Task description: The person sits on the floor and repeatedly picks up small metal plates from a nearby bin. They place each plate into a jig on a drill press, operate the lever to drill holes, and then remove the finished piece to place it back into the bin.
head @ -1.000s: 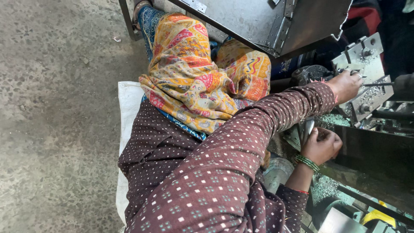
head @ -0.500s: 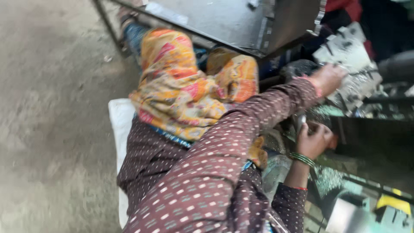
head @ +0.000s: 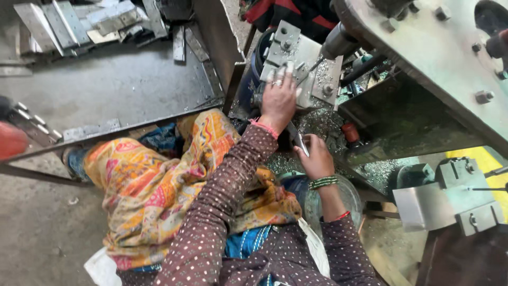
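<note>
My left hand [head: 279, 98] lies palm down on a grey metal plate [head: 307, 58] on the machine's fixture, with its fingers hooked over the plate's upper edge. A round metal spindle [head: 338, 39] points at the plate from the right. Just below, my right hand [head: 317, 159], with green bangles on the wrist, is closed on a small flat metal strip [head: 298, 140] that sticks up to the left. Metal shavings [head: 317, 122] cover the surface between both hands. A patterned orange scarf [head: 159, 185] lies over my lap.
A steel tray [head: 121, 79] on the left holds several flat metal blanks [head: 79, 21] at its far end. A grey machine frame [head: 439, 58] with bolts fills the upper right. A second metal fixture [head: 450, 196] sits at the lower right, next to a yellow part [head: 479, 159].
The view has swung and moved closer to the machine. My left hand stays on the fixture plate and my right hand still holds the metal strip below it.
</note>
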